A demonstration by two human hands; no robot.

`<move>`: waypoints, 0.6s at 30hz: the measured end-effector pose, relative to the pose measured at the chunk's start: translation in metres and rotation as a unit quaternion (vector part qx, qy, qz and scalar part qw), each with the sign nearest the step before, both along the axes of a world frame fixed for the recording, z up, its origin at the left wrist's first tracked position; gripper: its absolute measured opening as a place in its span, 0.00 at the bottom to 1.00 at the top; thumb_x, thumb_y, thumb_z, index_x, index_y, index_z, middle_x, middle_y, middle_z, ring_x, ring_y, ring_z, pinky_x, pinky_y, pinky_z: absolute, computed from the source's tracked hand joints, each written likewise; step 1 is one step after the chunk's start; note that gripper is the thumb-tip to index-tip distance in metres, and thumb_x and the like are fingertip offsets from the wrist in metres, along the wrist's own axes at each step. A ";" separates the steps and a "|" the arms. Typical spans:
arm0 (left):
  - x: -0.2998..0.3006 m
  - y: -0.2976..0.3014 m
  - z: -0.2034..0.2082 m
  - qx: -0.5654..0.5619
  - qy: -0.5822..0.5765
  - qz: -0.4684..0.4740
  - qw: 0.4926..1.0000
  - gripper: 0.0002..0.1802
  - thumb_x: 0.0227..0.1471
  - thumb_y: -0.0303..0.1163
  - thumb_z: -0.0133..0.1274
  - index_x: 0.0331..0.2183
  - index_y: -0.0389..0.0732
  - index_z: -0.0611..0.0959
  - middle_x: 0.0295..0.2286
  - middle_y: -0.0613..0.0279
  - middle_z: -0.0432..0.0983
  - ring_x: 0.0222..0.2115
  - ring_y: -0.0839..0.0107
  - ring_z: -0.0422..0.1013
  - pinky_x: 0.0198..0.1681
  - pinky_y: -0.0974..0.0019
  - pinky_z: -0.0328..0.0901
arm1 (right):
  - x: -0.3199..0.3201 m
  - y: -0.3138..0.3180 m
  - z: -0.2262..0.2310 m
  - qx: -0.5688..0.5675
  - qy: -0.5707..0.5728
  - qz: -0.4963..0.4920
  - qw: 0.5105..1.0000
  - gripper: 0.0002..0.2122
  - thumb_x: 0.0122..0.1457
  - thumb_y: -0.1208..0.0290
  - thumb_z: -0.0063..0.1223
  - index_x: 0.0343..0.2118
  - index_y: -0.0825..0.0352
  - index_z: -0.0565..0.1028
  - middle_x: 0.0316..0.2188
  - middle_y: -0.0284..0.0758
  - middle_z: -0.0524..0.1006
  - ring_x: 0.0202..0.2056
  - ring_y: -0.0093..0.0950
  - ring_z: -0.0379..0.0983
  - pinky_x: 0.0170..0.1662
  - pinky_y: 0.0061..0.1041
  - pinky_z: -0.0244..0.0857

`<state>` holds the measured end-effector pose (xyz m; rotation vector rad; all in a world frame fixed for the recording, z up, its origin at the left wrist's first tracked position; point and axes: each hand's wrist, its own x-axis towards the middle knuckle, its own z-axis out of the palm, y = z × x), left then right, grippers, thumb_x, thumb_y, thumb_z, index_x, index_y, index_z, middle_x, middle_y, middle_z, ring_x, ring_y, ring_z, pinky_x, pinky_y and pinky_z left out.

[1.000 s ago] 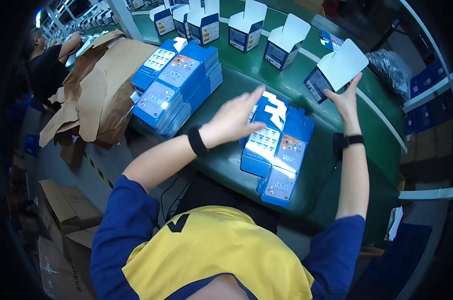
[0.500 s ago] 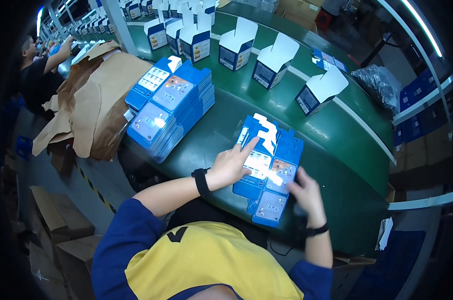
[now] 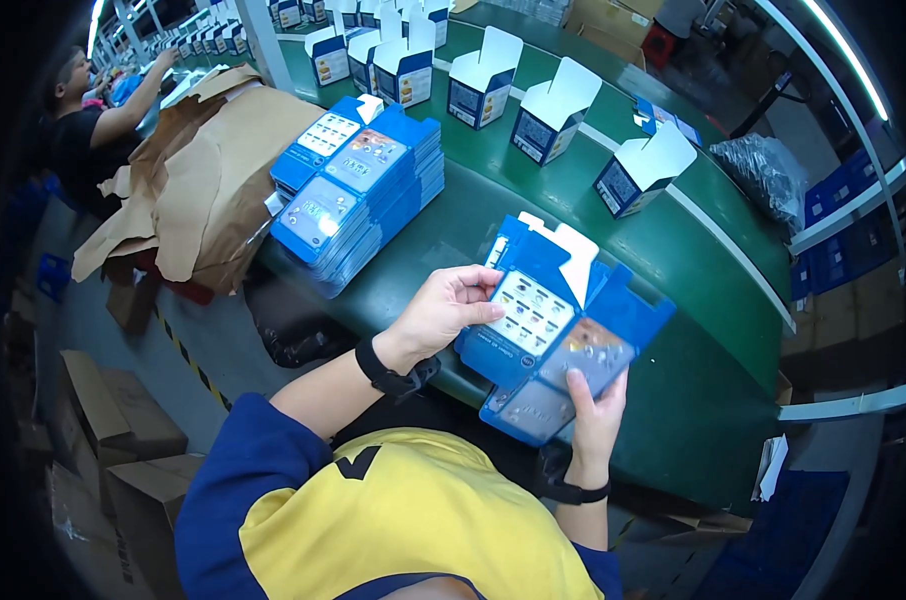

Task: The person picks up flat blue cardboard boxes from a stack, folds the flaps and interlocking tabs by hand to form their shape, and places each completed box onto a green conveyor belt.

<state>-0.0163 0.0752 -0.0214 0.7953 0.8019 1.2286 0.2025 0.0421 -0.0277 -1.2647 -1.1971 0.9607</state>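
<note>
A flat, unfolded blue carton with printed panels and white flaps is raised in front of me over the green work surface. On its left side my left hand is closed, thumb on top and fingers curled at the edge. My right hand grips the lower right part, its thumb on the printed face and its other fingers mostly hidden beneath. A thick stack of the same flat blue cartons lies to the left, apart from both hands.
Erected blue-and-white boxes with raised lids, the nearest box at right, stand in a row along the green conveyor. Crumpled brown paper lies left of the stack. Another person is at far left. Cardboard cartons sit on the floor.
The flat carton has been lifted off the surface and tilted. My left hand went from pointing on it to pinching its left side; my right hand has closed on its lower right.
</note>
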 end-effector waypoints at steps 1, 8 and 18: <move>0.000 -0.004 0.006 0.021 0.020 0.019 0.999 0.24 0.47 0.25 0.58 0.47 0.32 0.72 0.35 0.64 0.71 0.35 0.79 0.69 0.39 0.77 0.65 | 0.003 -0.010 0.011 -0.022 0.004 0.052 0.998 0.24 0.50 0.77 0.57 0.51 0.75 0.65 0.50 0.45 0.68 0.52 0.33 0.65 0.53 0.30 0.59; 0.015 -0.014 0.037 0.153 0.079 0.095 0.981 0.35 0.47 0.45 0.60 0.49 0.34 0.68 0.41 0.59 0.71 0.42 0.73 0.68 0.48 0.69 0.62 | -0.003 -0.024 0.021 0.296 -0.266 0.280 0.874 0.28 0.49 0.73 0.60 0.54 0.71 0.63 0.43 0.39 0.74 0.46 0.34 0.71 0.48 0.30 0.64; 0.042 -0.048 0.051 0.435 0.136 -0.156 0.876 0.40 0.46 0.38 0.59 0.56 0.35 0.60 0.53 0.48 0.62 0.51 0.60 0.63 0.55 0.62 0.56 | -0.023 0.008 0.015 0.143 0.110 0.074 0.981 0.43 0.43 0.75 0.65 0.61 0.63 0.50 0.55 0.40 0.60 0.55 0.32 0.59 0.53 0.31 0.57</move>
